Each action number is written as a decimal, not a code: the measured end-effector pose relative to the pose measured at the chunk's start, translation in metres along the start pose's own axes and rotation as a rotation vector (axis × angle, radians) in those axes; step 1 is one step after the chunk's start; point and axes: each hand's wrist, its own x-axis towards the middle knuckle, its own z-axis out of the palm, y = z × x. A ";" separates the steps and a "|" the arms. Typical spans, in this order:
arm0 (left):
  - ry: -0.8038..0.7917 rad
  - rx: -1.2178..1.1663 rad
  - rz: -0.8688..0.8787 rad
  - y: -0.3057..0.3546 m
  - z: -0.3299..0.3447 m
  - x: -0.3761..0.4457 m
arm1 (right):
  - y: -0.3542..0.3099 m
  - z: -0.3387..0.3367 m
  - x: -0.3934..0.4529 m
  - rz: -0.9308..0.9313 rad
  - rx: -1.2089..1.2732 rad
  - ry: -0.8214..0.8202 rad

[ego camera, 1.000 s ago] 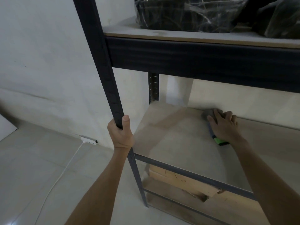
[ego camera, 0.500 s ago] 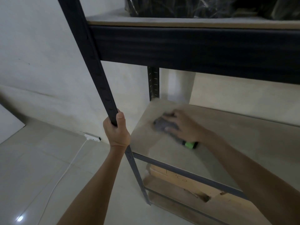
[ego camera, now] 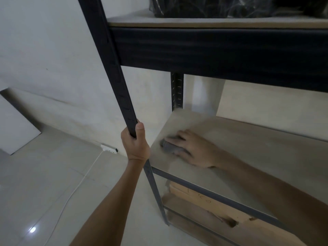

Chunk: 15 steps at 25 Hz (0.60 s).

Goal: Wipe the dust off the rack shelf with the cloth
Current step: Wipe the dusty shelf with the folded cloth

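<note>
On the middle shelf (ego camera: 248, 157) of the dark metal rack, near its front left corner, a grey cloth (ego camera: 169, 147) is pressed flat against the pale board by the right hand (ego camera: 193, 151). The fingers (ego camera: 179, 137) are laid over the top of the cloth, only gently bent, with the wad bunched beneath them and its grey end left showing past the fingertips toward the shelf's left edge. Whether the thumb is tucked under the cloth cannot be told. The forearm is stretched across the shelf from the lower right.

Just beside that corner, the front left upright (ego camera: 113, 71) of the rack is gripped by the left hand (ego camera: 135, 146). Its fingers are curled tightly round the post, and the thumb is set up along the post's right face.

Above, dark plastic-wrapped bundles (ego camera: 221, 6) are seen on the upper shelf (ego camera: 195, 22). Below, a cardboard box (ego camera: 204, 197) is seen lying under the wiped board. On the tiled floor (ego camera: 44, 183), a white power strip (ego camera: 109, 148) is seen against the wall, its cable trailed toward the camera.
</note>
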 end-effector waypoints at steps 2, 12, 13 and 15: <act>0.005 -0.001 -0.008 0.000 0.000 -0.001 | 0.031 -0.016 0.017 0.052 0.025 0.098; 0.013 0.024 -0.018 0.002 0.001 -0.002 | 0.060 -0.006 0.048 0.282 0.015 0.036; 0.017 0.025 -0.021 0.002 0.000 -0.002 | 0.059 -0.008 0.047 0.188 0.032 -0.022; 0.020 0.039 -0.024 0.002 0.001 -0.002 | 0.075 -0.012 0.053 0.157 0.055 -0.028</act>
